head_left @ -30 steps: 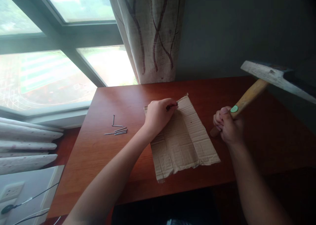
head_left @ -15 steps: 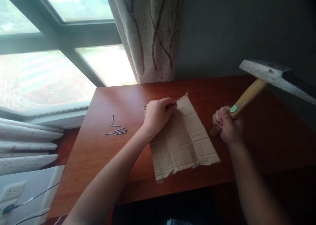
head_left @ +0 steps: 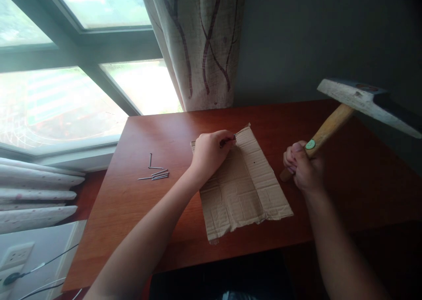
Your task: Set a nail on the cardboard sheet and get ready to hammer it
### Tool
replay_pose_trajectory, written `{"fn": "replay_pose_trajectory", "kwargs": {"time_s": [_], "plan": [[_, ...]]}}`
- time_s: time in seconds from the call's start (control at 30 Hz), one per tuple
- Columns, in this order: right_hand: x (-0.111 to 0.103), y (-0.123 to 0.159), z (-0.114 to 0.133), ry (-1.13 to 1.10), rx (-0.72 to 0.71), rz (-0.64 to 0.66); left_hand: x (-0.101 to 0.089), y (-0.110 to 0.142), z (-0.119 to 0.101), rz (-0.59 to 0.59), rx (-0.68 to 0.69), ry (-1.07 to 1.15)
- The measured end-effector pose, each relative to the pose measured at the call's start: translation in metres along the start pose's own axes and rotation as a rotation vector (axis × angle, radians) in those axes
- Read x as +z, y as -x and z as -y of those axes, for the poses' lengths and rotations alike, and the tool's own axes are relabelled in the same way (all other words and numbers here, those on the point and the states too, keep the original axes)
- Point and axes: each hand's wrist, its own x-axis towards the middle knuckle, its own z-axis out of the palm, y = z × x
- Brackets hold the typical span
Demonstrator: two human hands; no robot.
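Observation:
A creased sheet of brown cardboard (head_left: pixel 245 190) lies flat on the reddish wooden table (head_left: pixel 138 212). My left hand (head_left: pixel 208 153) rests on the sheet's far left corner, fingers pinched on a thin nail (head_left: pixel 229 139). To the right of the sheet my right hand (head_left: pixel 301 166) is closed round the wooden handle of a hammer (head_left: pixel 359 102), whose worn metal head is raised up and to the right. A small dark hole shows in the cardboard near its middle.
Several loose nails (head_left: pixel 156 172) lie on the table left of the cardboard. A patterned curtain (head_left: pixel 201 45) hangs at the table's back beside a window (head_left: pixel 66 93). A grey wall runs behind. A white socket with cables (head_left: pixel 16 265) sits at the lower left.
Almost nothing has changed. The hammer head has drifted slightly to the left, and both hands have kept their places and their grips.

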Motion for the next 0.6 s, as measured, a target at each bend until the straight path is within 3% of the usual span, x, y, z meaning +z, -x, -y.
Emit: {"fn": "replay_pose_trajectory", "kwargs": {"time_s": [0.27,0.43,0.6], "plan": [[-0.003,-0.005,0.011,0.159,-0.017,-0.005,0.001,0.000,0.001,0.000,-0.015,-0.010],[-0.024,-0.014,0.052,0.375,-0.008,0.104,0.001,0.000,0.001,-0.007,-0.011,-0.004],[-0.048,-0.027,0.101,0.732,-0.028,0.242,0.000,0.000,0.000,0.007,-0.003,0.014]]}}
